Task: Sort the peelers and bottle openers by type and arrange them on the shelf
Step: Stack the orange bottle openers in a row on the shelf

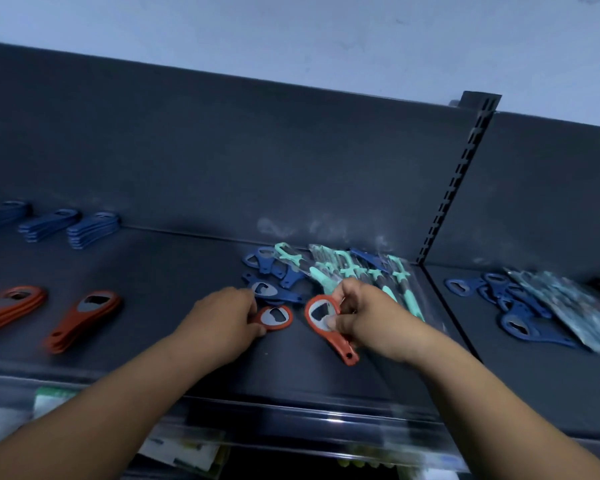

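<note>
Red opener (342, 346) pinched by right hand (364, 317), handle nearward, left hand (222, 320) gripping second opener (276, 318)

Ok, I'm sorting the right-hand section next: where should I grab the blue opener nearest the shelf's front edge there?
Pinch the blue opener by its rounded head, fingers coming from the front left. It lies flat, and the head juts onto bare shelf, while the handle runs right toward the wrapped packs and other blue openers crowd behind.

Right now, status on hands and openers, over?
Left hand grips one red opener on the shelf. Right hand holds another red opener. Blue openers and teal peelers piled unsorted just behind.
</note>
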Action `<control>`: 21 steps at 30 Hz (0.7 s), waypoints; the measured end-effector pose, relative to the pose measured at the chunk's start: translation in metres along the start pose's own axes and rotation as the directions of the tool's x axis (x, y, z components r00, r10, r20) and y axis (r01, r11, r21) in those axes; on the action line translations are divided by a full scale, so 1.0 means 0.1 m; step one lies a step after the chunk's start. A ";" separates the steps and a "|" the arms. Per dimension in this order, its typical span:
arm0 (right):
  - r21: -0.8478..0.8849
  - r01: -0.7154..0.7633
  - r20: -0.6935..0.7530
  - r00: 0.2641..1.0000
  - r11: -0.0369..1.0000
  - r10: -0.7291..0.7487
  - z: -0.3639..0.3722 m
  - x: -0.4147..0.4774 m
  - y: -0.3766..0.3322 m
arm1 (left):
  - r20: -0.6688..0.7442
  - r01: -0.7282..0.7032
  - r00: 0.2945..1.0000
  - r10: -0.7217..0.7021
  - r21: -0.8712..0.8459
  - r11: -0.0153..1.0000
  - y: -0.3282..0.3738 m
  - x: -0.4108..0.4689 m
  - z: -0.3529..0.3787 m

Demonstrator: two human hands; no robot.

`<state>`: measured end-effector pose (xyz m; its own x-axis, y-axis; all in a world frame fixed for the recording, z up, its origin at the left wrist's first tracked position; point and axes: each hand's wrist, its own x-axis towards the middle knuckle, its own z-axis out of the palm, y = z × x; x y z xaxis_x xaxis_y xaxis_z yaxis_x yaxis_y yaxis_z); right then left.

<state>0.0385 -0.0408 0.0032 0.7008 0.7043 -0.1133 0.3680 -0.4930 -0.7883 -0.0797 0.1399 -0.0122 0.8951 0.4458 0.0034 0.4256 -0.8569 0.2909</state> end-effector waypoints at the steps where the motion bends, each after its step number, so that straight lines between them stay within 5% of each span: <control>1: 0.084 -0.015 -0.004 1.000 0.996 0.015 0.02 0.03 -0.02 | 0.023 0.014 1.000 -0.014 -0.011 1.000 0.01 0.00 -0.01; 7: 0.509 -0.130 0.048 0.991 0.851 0.123 0.23 0.13 -0.20 | 0.185 0.108 0.979 -0.086 -0.112 0.988 0.05 -0.03 -0.11; 16: 0.560 -0.166 0.026 0.983 0.812 0.183 0.37 0.22 -0.28 | 0.314 0.156 0.946 -0.082 -0.219 0.963 0.00 -0.02 -0.13; 21: 0.592 -0.160 -0.003 0.980 0.790 0.200 0.47 0.30 -0.36 | 0.262 0.304 0.951 -0.162 -0.714 0.631 -0.16 -0.06 -0.10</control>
<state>0.0178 0.0219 -0.0005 0.7619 0.5901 -0.2671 -0.1831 -0.1995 -0.9627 -0.0926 0.1534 -0.0073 0.8175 0.4952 -0.2942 0.4457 -0.2203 0.8676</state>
